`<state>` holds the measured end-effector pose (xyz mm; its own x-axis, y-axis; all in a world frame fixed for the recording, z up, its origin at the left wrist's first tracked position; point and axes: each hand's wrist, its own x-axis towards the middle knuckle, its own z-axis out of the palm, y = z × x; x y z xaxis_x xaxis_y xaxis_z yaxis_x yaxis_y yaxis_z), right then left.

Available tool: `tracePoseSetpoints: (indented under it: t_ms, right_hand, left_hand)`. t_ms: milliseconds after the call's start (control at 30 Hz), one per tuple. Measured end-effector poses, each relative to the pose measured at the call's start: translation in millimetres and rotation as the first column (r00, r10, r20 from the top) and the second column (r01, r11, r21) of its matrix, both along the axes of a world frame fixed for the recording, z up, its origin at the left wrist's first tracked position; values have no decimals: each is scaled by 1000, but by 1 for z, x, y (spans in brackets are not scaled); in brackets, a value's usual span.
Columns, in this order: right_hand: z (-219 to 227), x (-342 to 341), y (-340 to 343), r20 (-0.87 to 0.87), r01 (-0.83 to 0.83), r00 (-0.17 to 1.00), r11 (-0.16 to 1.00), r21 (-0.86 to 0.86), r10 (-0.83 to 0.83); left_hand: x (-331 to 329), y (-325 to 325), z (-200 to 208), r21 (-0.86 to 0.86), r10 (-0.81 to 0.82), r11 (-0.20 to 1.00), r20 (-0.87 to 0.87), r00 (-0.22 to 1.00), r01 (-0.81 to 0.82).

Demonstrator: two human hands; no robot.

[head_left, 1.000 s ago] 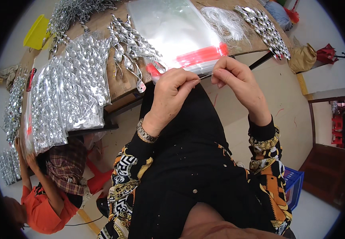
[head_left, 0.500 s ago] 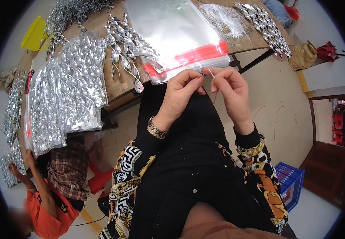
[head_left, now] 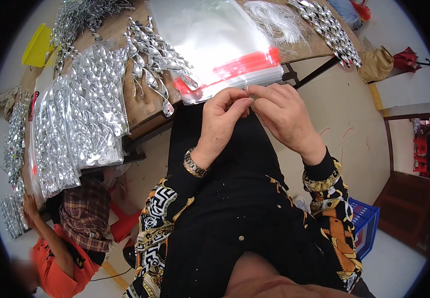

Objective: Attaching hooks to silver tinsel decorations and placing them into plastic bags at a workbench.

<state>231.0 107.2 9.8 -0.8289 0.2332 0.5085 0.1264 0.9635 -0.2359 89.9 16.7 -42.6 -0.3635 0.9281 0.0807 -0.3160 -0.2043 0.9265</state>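
Observation:
My left hand (head_left: pixel 221 116) and my right hand (head_left: pixel 287 114) meet fingertip to fingertip just in front of the table edge, above my lap. Both are closed in a pinch. A sliver of a thin strand (head_left: pixel 247 91) shows where the fingertips meet, held by my right hand; what the left fingers pinch is mostly hidden. Right behind the hands lies a stack of clear plastic bags (head_left: pixel 200 30) with red strips along the near end. Twisted silver ornaments (head_left: pixel 148 54) lie loose to the left of the stack.
Bagged silver spirals (head_left: pixel 81 104) cover the left side of the table. White thread (head_left: pixel 279 22) and more silver spirals (head_left: pixel 326 27) lie at far right. A co-worker in orange (head_left: pixel 61 258) reaches to the table at lower left. A blue crate (head_left: pixel 364 223) stands right.
My right hand has turned inward and closed up against the left fingertips. The pale strand that hung from its fingers is now almost hidden. The co-worker's hands have shifted at the table edge.

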Motion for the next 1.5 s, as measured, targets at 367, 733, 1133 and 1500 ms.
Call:
tracePoseSetpoints:
  t_ms: [367, 733, 1133, 1500]
  right_hand:
    - [-17, -2, -7, -93, 6, 996, 998, 61, 0]
    - [-29, 0, -15, -255, 63, 940, 850, -524, -227]
    - [-28, 5, -7, -96, 51, 961, 505, -862, -260]
    - [-19, 2, -4, -151, 12, 973, 691, -723, -176]
  left_hand:
    - [0, -3, 3, -63, 2, 998, 28, 1000, 0]
    - [-6, -4, 7, -101, -65, 992, 77, 995, 72]
    - [-7, -5, 4, -100, -132, 986, -8, 991, 131]
    - [-5, -6, 6, -139, -207, 968, 15, 978, 207]
